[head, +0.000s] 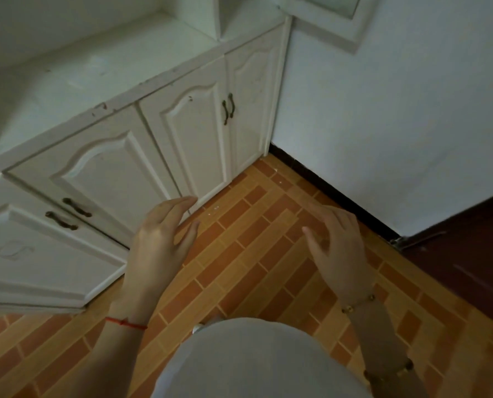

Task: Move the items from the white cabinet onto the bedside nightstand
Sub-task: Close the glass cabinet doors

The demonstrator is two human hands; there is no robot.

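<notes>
Head view looks down at a white cabinet [182, 130] in a room corner. Its countertop runs across the top left w/ nothing visible on it in this view; no items to move can be seen, and the nightstand isn't in frame.

Left hand [160, 239] hangs over the floor just in front of the lower cabinet doors, fingers loosely spread and slightly bent, holding nothing. A red string [126, 323] circles the left wrist.

Right hand [340, 242] hovers over the tiled floor [239, 254], well apart from the left, fingers relaxed and spread, thumb out, also holding nothing. A bead bracelet [357, 304] sits on the right wrist, a 2nd band further up the arm.

Cabinet doors are closed; dark handles [228, 109] in a pair on the right doors, another pair lower left. A door at far left, nearest the camera, seems ajar, can't tell for sure.

White wall [397, 124] at right w/ a dark baseboard; dark red door [469, 254] at the right edge. Person's grey top [254, 360] fills the bottom centre.
</notes>
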